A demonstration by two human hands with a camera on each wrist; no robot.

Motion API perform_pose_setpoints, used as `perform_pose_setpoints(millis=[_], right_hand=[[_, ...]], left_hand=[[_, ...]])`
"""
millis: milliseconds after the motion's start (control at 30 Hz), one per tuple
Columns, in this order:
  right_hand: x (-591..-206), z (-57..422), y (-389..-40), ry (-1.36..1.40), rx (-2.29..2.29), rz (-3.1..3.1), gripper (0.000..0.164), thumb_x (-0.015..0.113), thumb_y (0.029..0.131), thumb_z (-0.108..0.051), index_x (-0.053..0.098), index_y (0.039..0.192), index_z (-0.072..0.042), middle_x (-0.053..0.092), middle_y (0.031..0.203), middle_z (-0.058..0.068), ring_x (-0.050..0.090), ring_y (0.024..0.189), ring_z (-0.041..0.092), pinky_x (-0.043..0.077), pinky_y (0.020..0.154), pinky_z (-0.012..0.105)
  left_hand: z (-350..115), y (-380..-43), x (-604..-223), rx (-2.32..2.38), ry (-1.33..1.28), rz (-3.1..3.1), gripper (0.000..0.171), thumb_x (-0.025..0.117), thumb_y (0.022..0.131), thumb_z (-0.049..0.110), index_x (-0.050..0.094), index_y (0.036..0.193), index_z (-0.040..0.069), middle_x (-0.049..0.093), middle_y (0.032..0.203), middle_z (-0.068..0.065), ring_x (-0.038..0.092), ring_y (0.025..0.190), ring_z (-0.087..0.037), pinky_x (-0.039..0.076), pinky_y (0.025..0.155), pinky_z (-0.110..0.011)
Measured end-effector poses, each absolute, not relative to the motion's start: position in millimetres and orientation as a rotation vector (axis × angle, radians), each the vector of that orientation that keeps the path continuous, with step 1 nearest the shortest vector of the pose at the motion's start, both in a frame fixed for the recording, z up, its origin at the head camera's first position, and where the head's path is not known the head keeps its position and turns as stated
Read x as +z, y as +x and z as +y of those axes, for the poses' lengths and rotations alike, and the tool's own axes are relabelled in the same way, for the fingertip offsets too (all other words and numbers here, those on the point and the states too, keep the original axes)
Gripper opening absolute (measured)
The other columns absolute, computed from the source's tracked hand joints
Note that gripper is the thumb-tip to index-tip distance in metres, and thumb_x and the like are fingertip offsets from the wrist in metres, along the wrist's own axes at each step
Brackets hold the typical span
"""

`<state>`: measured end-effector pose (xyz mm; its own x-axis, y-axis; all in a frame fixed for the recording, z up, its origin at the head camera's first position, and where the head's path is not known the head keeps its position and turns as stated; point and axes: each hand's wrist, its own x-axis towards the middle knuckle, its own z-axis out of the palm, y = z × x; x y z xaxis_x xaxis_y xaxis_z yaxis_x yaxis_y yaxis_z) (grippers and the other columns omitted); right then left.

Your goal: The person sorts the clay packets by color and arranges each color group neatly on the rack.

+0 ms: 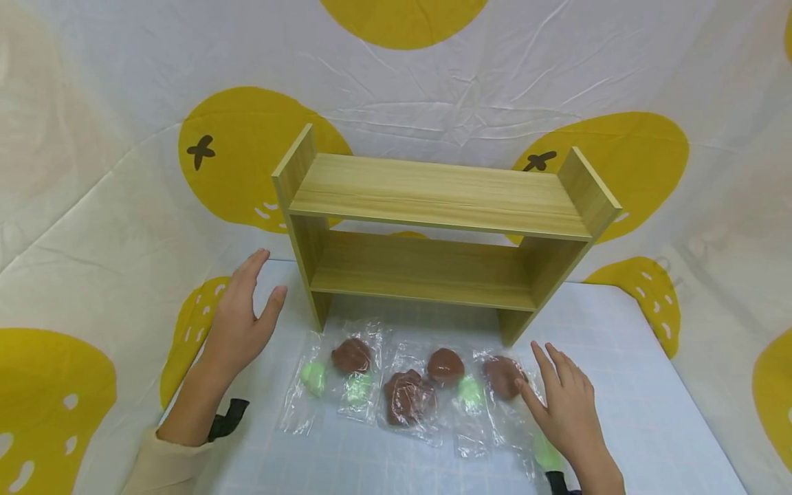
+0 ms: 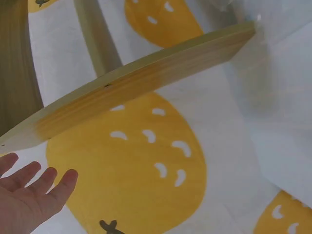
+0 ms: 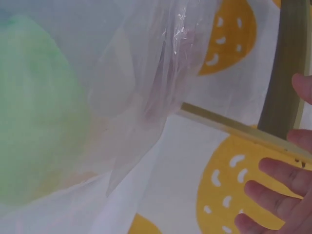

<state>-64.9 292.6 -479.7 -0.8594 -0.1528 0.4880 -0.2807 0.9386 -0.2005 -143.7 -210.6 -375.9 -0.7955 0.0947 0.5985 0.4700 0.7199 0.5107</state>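
Where right hand overlaps, plastic bag part-hidden

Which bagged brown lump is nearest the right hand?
The rightmost brown lump, close to the right hand; the other three brown lumps lie farther left in the head view.

Bagged brown lumps before wooden shelf

right-wrist view: green item blurred, cropped | both wrist views: hands cropped
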Motion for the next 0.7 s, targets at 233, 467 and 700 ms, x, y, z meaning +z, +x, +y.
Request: perform_pose_setpoints(millis=[233,467,700], right_hand=[[-480,294,-71,0.33,0.489,-2.6,0.075,0.078,0.085,-0.022,0.044,0.149,-0.001,0.049,0.138,0.032,0.047,0.12,0.054,0.041,0.09,0.071],[-479,297,-72,0.182,0.716,-2.704,0.072,0.074,0.092,-0.023,0.04,0.15,0.002,0.046,0.141,0.033,0.041,0.126,0.055,0.036,0.096,0.07],[-483,304,-75,0.122,0.826,-2.73,0.067,0.071,0.095,-0.021,0.041,0.148,0.003,0.048,0.139,0.031,0.048,0.121,0.051,0.044,0.09,0.067]], left_hand=[[-211,-158,-358,-1.007,-0.47,-2.3,0.061,0.063,0.1,0.019,0.037,0.153,0.005,0.041,0.154,-0.012,0.041,0.137,-0.032,0.047,0.095,-0.057],[-209,-171,-338,-1.045,-0.472,-2.219,0.059,0.063,0.1,0.02,0.04,0.154,0.013,0.045,0.152,-0.003,0.048,0.133,-0.028,0.051,0.095,-0.038],[-202,-181,-315,-1.113,-0.475,-2.164,0.057,0.063,0.1,0.02,0.042,0.153,0.016,0.047,0.15,0.001,0.05,0.131,-0.023,0.049,0.093,-0.02]])
